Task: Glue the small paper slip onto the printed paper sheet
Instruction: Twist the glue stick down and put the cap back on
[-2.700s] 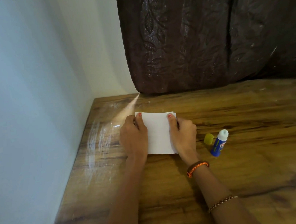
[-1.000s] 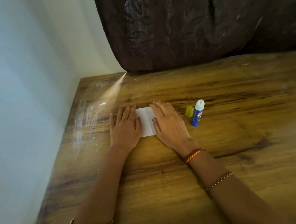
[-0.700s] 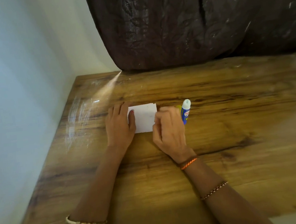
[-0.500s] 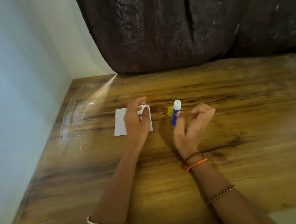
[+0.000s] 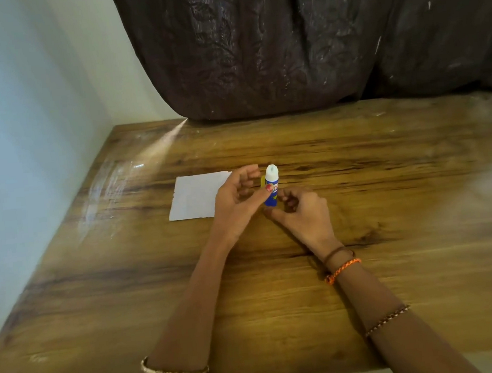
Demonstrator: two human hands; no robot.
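Observation:
A white paper sheet [image 5: 196, 195] lies flat on the wooden table [image 5: 390, 202], blank side up; no separate slip shows. Just right of it, a blue glue stick [image 5: 271, 184] with a white tip stands upright and uncapped. My right hand [image 5: 303, 214] curls its fingers and thumb round the stick's lower end. My left hand [image 5: 235, 201] is beside the stick with loosely bent fingers, and its thumb tip touches the blue body. A sliver of the yellow cap [image 5: 263, 181] shows behind that thumb.
A dark brown patterned curtain [image 5: 285, 47] hangs along the table's back edge. A pale wall [image 5: 21, 117] runs down the left side. The table's front edge is near my forearms.
My left hand has come off the paper and moved right to the glue stick. My right hand has closed in on the stick's base. The paper lies uncovered.

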